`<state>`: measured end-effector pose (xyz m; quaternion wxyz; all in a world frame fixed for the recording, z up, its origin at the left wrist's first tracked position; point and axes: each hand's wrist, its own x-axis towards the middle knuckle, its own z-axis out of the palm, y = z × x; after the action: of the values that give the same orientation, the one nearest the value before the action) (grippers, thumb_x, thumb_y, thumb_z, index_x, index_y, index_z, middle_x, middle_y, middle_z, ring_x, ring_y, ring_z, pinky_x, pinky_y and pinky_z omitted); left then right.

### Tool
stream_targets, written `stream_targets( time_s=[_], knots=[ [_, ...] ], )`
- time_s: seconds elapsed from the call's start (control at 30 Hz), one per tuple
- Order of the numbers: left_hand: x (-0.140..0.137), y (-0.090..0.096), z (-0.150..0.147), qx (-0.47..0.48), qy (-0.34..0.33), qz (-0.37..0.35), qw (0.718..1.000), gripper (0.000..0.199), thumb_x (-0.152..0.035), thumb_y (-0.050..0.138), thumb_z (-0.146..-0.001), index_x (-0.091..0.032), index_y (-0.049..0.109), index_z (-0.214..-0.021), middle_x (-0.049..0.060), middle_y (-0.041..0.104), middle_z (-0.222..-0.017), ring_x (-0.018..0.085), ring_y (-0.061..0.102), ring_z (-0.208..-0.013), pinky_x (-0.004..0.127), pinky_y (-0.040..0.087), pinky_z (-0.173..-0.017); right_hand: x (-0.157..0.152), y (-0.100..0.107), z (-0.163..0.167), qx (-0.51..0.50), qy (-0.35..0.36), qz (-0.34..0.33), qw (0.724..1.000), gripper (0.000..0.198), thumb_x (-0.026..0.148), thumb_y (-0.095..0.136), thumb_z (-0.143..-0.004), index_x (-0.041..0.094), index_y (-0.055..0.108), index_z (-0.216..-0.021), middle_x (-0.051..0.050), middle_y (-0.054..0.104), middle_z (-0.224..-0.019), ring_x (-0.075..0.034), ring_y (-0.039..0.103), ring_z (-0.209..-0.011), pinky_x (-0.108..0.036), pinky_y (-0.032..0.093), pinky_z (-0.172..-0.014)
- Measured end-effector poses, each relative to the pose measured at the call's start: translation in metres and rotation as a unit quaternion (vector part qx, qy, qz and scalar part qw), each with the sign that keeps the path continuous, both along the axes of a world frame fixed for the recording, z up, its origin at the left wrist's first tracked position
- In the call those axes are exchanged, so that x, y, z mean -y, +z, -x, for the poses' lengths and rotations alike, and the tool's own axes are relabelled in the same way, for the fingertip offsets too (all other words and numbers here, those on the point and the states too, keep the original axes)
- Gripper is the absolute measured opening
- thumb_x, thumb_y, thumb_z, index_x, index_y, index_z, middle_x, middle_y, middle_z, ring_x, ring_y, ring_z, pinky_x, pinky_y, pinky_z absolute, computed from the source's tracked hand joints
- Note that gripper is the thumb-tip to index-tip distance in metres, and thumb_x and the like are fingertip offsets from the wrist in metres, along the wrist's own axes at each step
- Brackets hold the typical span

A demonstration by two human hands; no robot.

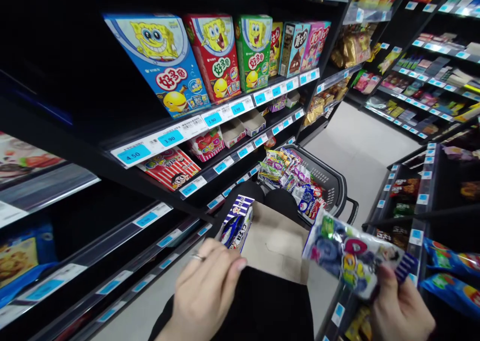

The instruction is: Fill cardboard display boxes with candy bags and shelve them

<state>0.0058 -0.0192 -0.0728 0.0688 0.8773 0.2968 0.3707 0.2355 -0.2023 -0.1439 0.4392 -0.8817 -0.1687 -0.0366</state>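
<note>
My right hand (403, 306) pinches one end of a candy bag (347, 253) printed with blueberries and a purple-striped edge. On my dark-clothed lap rests an open cardboard display box (277, 243), tilted, with purple-and-white stripes on its side. A few candy bags (237, 231) stand at its left end; the bare cardboard bottom shows elsewhere. My left hand (210, 286), with a ring on one finger, is closed at the box's near left corner, its fingertips partly hidden. Beyond my knees, a grey basket (335, 181) holds a pile of colourful candy bags (292, 176).
Shelves on the left carry blue, red and green snack boxes (221, 56) above a price-label strip (172, 137). Below lie a red-striped box (172, 168) and open cartons (234, 131). A low rack with blue snack bags (452, 281) stands close on the right. Pale floor (360, 136) runs ahead.
</note>
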Motion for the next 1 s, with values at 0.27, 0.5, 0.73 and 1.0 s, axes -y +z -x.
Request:
stream_targets(
  time_s=[0.27, 0.5, 0.73, 1.0],
  knots=[
    [-0.004, -0.002, 0.005, -0.203, 0.175, -0.108, 0.957, 0.014, -0.03, 0.066, -0.077, -0.018, 0.067, -0.084, 0.01, 0.064, -0.084, 0.029, 0.053, -0.078, 0.04, 0.035, -0.07, -0.13, -0.099, -0.111, -0.029, 0.134, 0.183, 0.973, 0.033, 0.04, 0.048, -0.095, 0.014, 0.061, -0.079, 0.001, 0.06, -0.066, -0.012, 0.057, -0.058, -0.027, 0.047, -0.061],
    [-0.004, -0.008, -0.008, -0.228, 0.184, -0.086, 0.952, 0.014, -0.019, 0.056, -0.085, -0.019, 0.064, -0.073, 0.006, 0.061, -0.077, 0.024, 0.049, -0.074, 0.039, 0.033, -0.073, -0.207, -0.159, -0.101, -0.125, 0.116, 0.295, 0.94, 0.027, 0.033, 0.056, -0.092, 0.016, 0.059, -0.113, -0.008, 0.063, -0.113, -0.02, 0.063, -0.097, -0.041, 0.053, -0.083],
    [-0.016, -0.008, -0.013, -0.156, 0.135, -0.103, 0.973, 0.014, -0.015, 0.061, -0.083, -0.019, 0.06, -0.069, 0.005, 0.06, -0.073, 0.022, 0.048, -0.069, 0.037, 0.034, -0.066, -0.233, -0.157, -0.09, -0.223, 0.092, 0.345, 0.907, 0.034, 0.033, 0.058, -0.091, 0.016, 0.055, -0.12, -0.008, 0.06, -0.119, -0.021, 0.062, -0.099, -0.042, 0.053, -0.084],
    [0.001, -0.01, -0.004, 0.005, -0.02, -0.025, 0.999, 0.013, -0.007, 0.057, -0.086, -0.01, 0.061, -0.098, 0.013, 0.069, -0.1, 0.018, 0.067, -0.092, 0.024, 0.054, -0.078, -0.153, -0.058, -0.059, -0.261, 0.175, 0.176, 0.933, 0.053, 0.057, 0.034, -0.094, 0.014, 0.061, -0.111, -0.014, 0.069, -0.102, -0.025, 0.066, -0.09, -0.039, 0.052, -0.078]
  ],
)
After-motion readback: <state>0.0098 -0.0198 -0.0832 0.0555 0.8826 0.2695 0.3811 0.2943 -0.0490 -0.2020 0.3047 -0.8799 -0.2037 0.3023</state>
